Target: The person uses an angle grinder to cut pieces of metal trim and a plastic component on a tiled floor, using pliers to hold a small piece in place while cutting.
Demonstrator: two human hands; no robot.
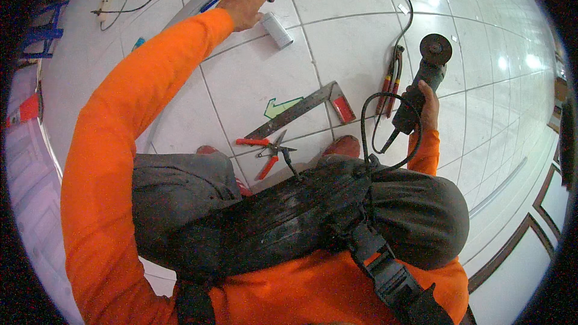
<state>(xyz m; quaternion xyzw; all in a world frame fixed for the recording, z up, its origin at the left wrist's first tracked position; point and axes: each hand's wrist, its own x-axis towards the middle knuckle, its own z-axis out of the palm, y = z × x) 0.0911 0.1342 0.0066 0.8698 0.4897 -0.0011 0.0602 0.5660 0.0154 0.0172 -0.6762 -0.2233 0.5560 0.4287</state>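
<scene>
Head view: half-hidden right grip (429, 106) holds grinder (426, 74); left grip (244, 6) holding anything, cannot tell

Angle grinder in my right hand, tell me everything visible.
The angle grinder has a dark, slim body, apparently plastic, with a dark round disc at its far end and a dark cord leaving the near end. It points away and slightly right, just right of the red-handled pliers. Your right hand grips the body; floor contact is unclear.
</scene>
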